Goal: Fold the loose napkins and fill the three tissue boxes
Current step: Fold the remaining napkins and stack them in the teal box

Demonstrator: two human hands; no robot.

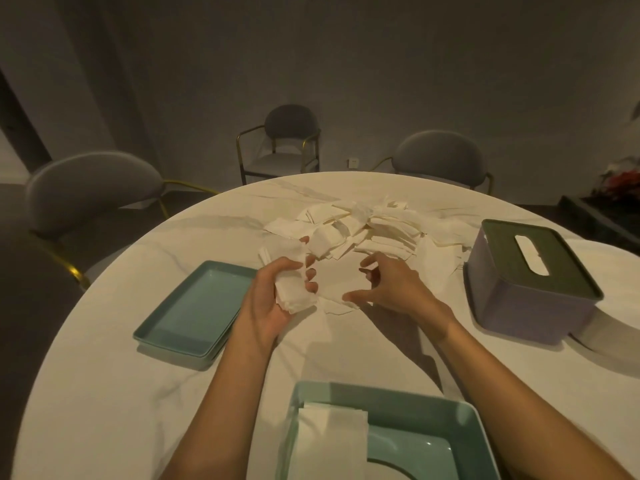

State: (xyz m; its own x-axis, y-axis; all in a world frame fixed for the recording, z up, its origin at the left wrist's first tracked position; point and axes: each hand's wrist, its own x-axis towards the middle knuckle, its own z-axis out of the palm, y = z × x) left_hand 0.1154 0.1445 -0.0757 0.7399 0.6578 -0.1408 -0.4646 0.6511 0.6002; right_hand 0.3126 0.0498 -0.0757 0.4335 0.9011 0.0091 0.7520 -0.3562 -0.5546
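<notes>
Two trays (194,308) (420,415), three chairs (93,188) (291,123) (438,155)

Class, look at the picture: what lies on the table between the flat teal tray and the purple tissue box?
In the head view: both hands, the left hand gripping napkins, right hand on a flat napkin.

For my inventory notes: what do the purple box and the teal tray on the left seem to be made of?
The purple box: probably matte plastic, with smooth walls and rounded moulded corners. The teal tray: glossy, with soft light reflections; glazed ceramic or plastic, I cannot tell which.

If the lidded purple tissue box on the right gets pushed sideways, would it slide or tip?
The purple tissue box would probably slide: it looks wider than tall and sits flat on the table. The smooth tabletop likely offers little grip. Its weight cannot be judged; its contents are hidden.
</notes>
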